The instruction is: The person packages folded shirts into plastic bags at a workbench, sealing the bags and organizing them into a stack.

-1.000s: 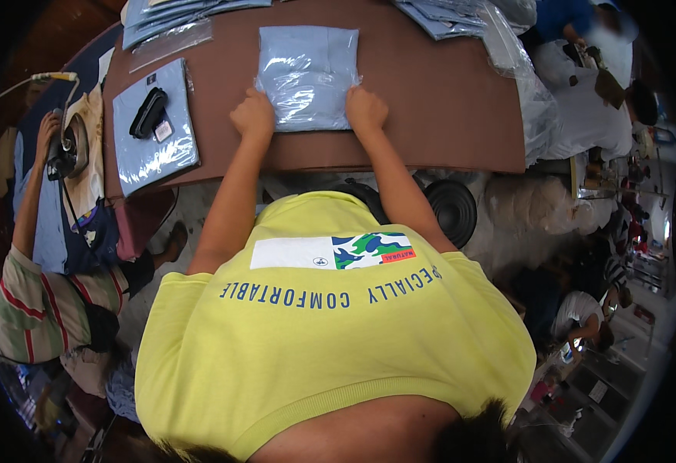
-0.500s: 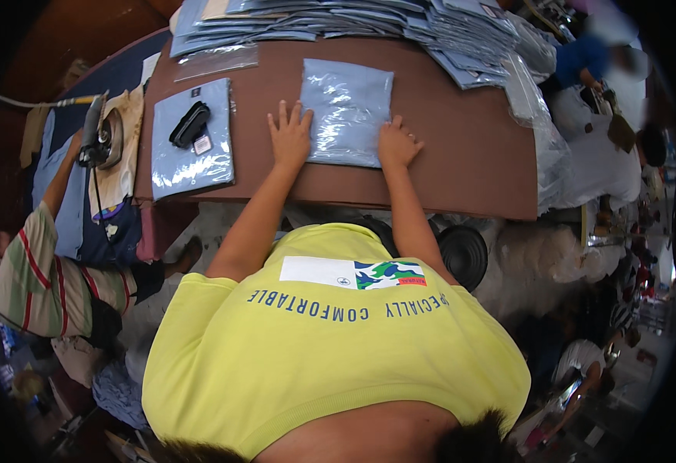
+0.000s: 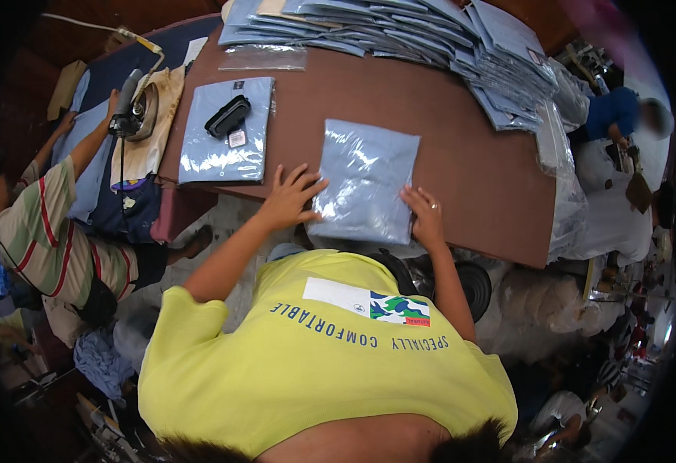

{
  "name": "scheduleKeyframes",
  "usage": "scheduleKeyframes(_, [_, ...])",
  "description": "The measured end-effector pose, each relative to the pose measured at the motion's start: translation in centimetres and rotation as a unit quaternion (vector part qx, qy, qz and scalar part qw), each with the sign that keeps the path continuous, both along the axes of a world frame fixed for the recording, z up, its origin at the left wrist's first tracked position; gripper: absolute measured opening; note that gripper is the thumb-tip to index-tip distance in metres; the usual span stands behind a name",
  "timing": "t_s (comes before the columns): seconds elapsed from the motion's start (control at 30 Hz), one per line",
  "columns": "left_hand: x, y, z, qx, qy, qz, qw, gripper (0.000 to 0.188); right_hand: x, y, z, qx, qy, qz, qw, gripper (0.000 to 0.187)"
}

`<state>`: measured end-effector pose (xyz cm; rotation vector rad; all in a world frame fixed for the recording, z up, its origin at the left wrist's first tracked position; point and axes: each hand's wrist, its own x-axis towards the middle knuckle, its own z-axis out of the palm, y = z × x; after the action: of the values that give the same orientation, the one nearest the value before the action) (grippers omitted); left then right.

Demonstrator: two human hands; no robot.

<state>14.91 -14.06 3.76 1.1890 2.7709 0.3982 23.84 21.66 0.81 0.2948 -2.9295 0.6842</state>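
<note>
A folded light-blue shirt in a clear plastic bag [image 3: 366,177] lies flat in front of me, its near end at the table's front edge. My left hand [image 3: 292,199] is open, fingers spread, with the tips touching the bag's left side. Against the right side rests my right hand [image 3: 426,216], a ring on one finger. Its fingers are stretched out onto the bag's edge; its thumb is not clear. To the left lies another bagged blue shirt [image 3: 207,158], with a black oval object [image 3: 228,116] and a small white tag [image 3: 236,139] on top.
Piles of bagged blue shirts [image 3: 400,38] line the back of the brown table [image 3: 477,185]. A flat clear bag [image 3: 262,58] lies before them. Loose plastic [image 3: 566,208] hangs at the right edge. At left, another person in a striped shirt [image 3: 56,231] reaches past an iron [image 3: 141,112].
The bagged shirt has slid toward me, along with both hands. My right hand's fingers have gone from curled to stretched out. The view has shifted somewhat.
</note>
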Motion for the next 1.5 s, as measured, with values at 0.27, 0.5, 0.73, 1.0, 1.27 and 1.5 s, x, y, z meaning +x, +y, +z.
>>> scheduleKeyframes(0.27, [1.5, -2.2, -2.3, 0.053, 0.105, -0.053, 0.992, 0.06, 3.5, -2.0, 2.9, 0.034, -0.023, 0.021, 0.999, 0.062])
scheduleKeyframes(0.5, [-2.9, 4.9, 2.8, 0.31, 0.182, 0.122, 0.925, 0.007, -2.2, -0.4, 5.4, -0.356, 0.039, -0.138, 0.924, 0.023])
scheduleKeyframes(0.73, [-8.5, 12.4, 2.4, 0.206, 0.018, 0.321, 0.924, 0.03, -11.0, 1.1, 5.9, -0.197, 0.034, -0.334, 0.921, 0.034])
scheduleKeyframes(1.0, [-6.1, 18.0, -0.9, 0.096, 0.139, 0.167, 0.971, 0.055, -10.6, -3.0, 1.7, 0.094, 0.079, -0.195, 0.973, 0.057])
scheduleKeyframes(1.27, [-6.4, 18.7, -1.0, 0.05, 0.071, 0.159, 0.983, 0.055, -10.7, -3.2, 0.9, 0.075, 0.023, -0.211, 0.974, 0.057])
scheduleKeyframes(1.5, [-6.9, 18.8, -0.8, 0.027, 0.036, 0.15, 0.988, 0.054, -11.2, -3.1, 1.0, 0.077, -0.006, -0.213, 0.974, 0.056])
